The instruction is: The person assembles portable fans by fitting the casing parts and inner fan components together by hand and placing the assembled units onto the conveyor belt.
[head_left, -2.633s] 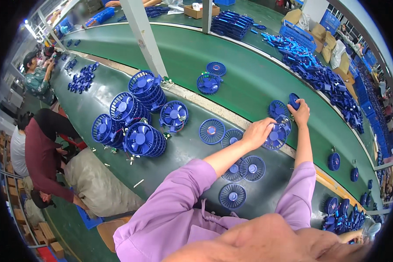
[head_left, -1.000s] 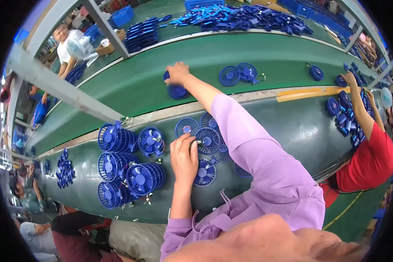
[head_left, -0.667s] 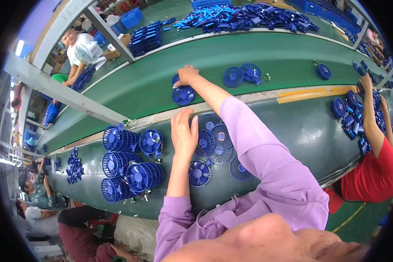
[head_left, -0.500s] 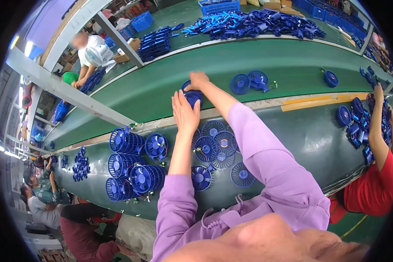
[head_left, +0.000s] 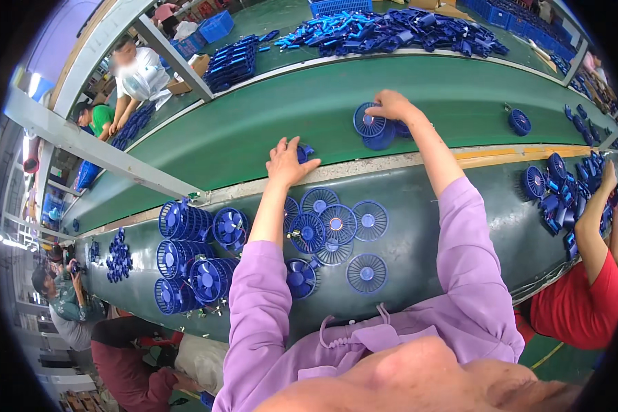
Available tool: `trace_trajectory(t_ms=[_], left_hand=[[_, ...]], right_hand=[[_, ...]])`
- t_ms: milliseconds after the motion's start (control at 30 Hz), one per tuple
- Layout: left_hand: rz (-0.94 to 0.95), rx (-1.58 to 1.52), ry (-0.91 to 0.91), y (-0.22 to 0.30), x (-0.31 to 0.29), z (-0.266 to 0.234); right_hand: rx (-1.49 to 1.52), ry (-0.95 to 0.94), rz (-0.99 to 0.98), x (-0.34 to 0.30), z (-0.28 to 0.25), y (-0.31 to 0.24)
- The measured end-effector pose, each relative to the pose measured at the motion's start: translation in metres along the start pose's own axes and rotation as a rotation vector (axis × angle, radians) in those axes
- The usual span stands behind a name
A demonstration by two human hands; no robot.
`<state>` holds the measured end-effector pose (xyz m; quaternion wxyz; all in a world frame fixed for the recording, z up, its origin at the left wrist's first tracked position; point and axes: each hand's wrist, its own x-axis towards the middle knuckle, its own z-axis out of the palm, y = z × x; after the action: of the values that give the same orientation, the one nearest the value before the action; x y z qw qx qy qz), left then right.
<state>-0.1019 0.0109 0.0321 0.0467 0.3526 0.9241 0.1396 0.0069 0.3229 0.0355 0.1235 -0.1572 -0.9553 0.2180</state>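
Note:
On the green belt, my left hand (head_left: 286, 165) has its fingers spread and its thumb stretched out. A small blue fan part (head_left: 302, 154) shows between its thumb and fingers, mostly hidden by the hand. My right hand (head_left: 395, 106) is closed on the edge of a round blue fan grille (head_left: 369, 123) farther right. Another round blue piece (head_left: 381, 140) lies under that grille, partly covered. Nearer me, several loose blue grilles (head_left: 368, 273) overlap on the dark table. Stacked blue fan housings (head_left: 174, 257) stand left of them, beside a single fan (head_left: 230, 228).
A pale ledge (head_left: 350, 167) separates belt and table. One fan (head_left: 520, 122) lies farther right on the belt. Blue parts (head_left: 391, 31) are heaped beyond it. A grey post (head_left: 117, 154) slants across the left. A co-worker in red (head_left: 584, 295) reaches into parts at right.
My right hand has moved right, away from my left hand, to the grilles on the belt. My left hand has shifted slightly left with its fingers wider apart.

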Motion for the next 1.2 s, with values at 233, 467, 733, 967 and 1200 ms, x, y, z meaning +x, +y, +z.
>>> trace_trajectory(t_ms=[233,467,733,967,1200], left_hand=[[0.007,-0.154,0.188,-0.006,-0.049,-0.017],[-0.115,-0.072,0.246,-0.024,-0.090,-0.015],[-0.254,0.043,0.201,-0.035,-0.112,-0.006],[-0.153,0.055,0.232,-0.020,-0.133,-0.011],[0.142,-0.095,0.346,0.010,-0.160,-0.027]], right_hand=[[0.097,0.078,-0.044,-0.055,-0.008,-0.032],[0.030,0.120,0.018,-0.089,-0.004,-0.024],[0.244,0.085,-0.009,-0.099,0.042,-0.023],[0.902,0.189,0.076,-0.137,0.038,-0.011],[0.901,-0.190,0.263,-0.196,0.005,-0.012]])
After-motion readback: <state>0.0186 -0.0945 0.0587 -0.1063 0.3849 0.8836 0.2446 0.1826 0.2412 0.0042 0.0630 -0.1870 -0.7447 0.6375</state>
